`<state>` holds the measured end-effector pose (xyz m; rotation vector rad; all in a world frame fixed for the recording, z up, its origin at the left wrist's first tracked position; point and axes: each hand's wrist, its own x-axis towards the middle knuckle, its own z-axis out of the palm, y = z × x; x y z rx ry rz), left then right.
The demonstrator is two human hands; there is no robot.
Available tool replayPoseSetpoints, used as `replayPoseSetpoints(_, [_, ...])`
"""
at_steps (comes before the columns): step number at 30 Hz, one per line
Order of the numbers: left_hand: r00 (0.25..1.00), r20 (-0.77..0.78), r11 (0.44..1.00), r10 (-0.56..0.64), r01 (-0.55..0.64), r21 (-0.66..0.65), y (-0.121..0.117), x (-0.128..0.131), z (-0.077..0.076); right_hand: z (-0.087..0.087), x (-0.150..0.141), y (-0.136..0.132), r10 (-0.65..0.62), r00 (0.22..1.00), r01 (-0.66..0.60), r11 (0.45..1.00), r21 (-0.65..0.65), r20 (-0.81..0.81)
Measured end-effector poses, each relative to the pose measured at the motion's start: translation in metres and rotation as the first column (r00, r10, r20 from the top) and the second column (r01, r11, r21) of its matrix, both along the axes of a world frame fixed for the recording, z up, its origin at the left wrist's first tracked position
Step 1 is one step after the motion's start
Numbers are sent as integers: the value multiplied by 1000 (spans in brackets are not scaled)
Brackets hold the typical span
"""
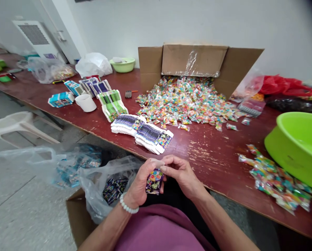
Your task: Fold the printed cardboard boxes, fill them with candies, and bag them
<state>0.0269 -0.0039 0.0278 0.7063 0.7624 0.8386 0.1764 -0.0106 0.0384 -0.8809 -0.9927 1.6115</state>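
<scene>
My left hand (143, 177) is closed around a small purple printed candy box (154, 182), held upright over my lap at the table's front edge. With thumb and fingers, my right hand (180, 174) pinches the pale flap (158, 163) at the top of that box. Whether a candy is inside cannot be seen. Just beyond my hands, flat purple boxes (152, 136) lie fanned in overlapping rows. Green flat boxes (112, 104) lie behind them. A large heap of wrapped candies (187, 101) spreads out of an opened cardboard carton (194, 59).
At right stands a green basin (297, 146) beside a smaller pile of wrapped candies (279, 181). A white mug (86, 103) and a phone (128, 94) sit left of the heap. Below the table edge, a plastic bag (93, 195) holds purple boxes (115, 189). A white stool (20, 125) stands left.
</scene>
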Motion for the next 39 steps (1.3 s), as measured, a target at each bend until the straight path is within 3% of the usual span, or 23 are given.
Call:
replayPoseSetpoints(2, [998,57,993,-36,42,-107,2,0,0,-2,2,1,-121,990,114,989,91,75])
replayPoseSetpoints(5, [995,92,981,-40,57,-187,5,0,-2,-8,6,2,-161,964,112,968,223,214])
replayPoseSetpoints(12, [999,31,982,7,-1,-191,6,4,0,-21,2,-4,-249,932,212,964,162,262])
replayPoseSetpoints(19, [999,-21,987,49,-51,-152,2,7,0,-15,4,-4,-226,914,134,953,273,337])
replayPoseSetpoints(24, [999,-12,997,36,-36,-66,1,6,0,-15,7,-1,-179,954,130,970,204,242])
replayPoseSetpoints(28, [999,46,989,-16,23,-148,0,4,3,-15,10,-3,-209,884,22,912,411,418])
replayPoseSetpoints(30, [999,39,986,-23,29,-163,0,4,3,-14,11,-4,-221,851,-17,896,445,477])
replayPoseSetpoints(36, [997,-46,998,61,-62,-21,-3,8,-4,-9,7,-3,-128,889,33,976,216,439])
replayPoseSetpoints(39, [997,-80,999,-13,10,-38,-3,6,-10,-6,5,2,-11,962,-18,994,105,272])
